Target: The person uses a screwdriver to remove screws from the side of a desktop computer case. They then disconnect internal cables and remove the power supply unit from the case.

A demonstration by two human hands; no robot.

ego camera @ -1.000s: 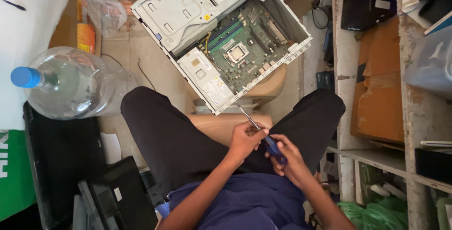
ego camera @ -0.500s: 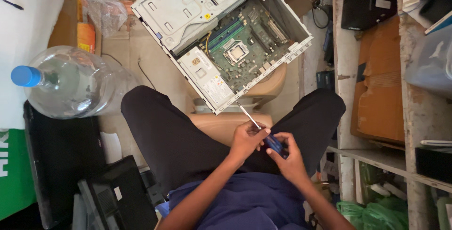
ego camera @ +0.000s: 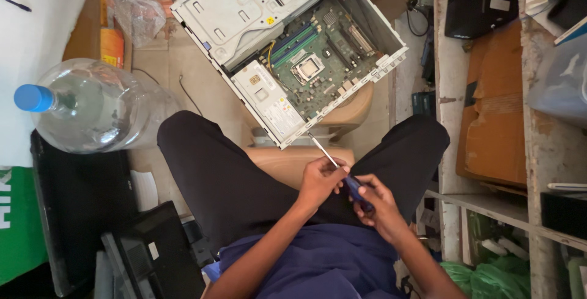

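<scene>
Left hand [ego camera: 321,180] pinching screwdriver [ego camera: 335,169] shaft, right hand [ego camera: 376,204] gripping its blue handle, tool over the lap just below open computer case [ego camera: 287,48], tip near case's lower edge, water bottle [ego camera: 92,106] left of case

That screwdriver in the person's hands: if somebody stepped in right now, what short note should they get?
Left hand: fingers pinch the metal shaft of the screwdriver.
Right hand: wrapped around its blue handle.
Tip points at the near edge of the open computer case, which rests tilted on a stool; contact cannot be told.
Done: side panel is off, motherboard exposed.
Left: no loose screws or removed parts visible.
</scene>
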